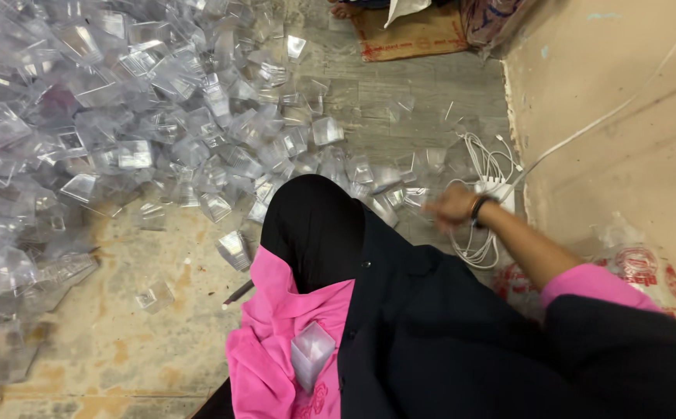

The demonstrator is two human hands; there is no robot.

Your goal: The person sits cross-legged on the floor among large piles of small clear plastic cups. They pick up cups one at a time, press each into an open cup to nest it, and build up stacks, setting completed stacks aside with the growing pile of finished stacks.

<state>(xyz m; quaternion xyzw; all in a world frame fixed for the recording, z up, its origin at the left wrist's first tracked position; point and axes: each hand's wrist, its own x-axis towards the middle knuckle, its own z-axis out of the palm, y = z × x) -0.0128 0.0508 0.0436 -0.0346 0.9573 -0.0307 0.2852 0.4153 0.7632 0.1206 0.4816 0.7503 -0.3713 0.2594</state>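
My right hand (450, 206) reaches forward over the floor, blurred by motion, just beside scattered clear plastic boxes (388, 198) and a white cable bundle (487, 167). A dark band sits on its wrist. Whether the fingers hold anything cannot be told. My left hand is out of view. One clear plastic box (311, 353) rests on the pink cloth (268, 326) on my lap, next to my black-clad knee (314, 225).
A big heap of clear plastic boxes (97, 116) covers the floor at left and ahead. A beige wall (625, 116) rises at right, with a printed plastic bag (636, 268) at its foot. A cardboard piece (411, 35) lies far ahead. A thin dark stick (238, 294) lies by my knee.
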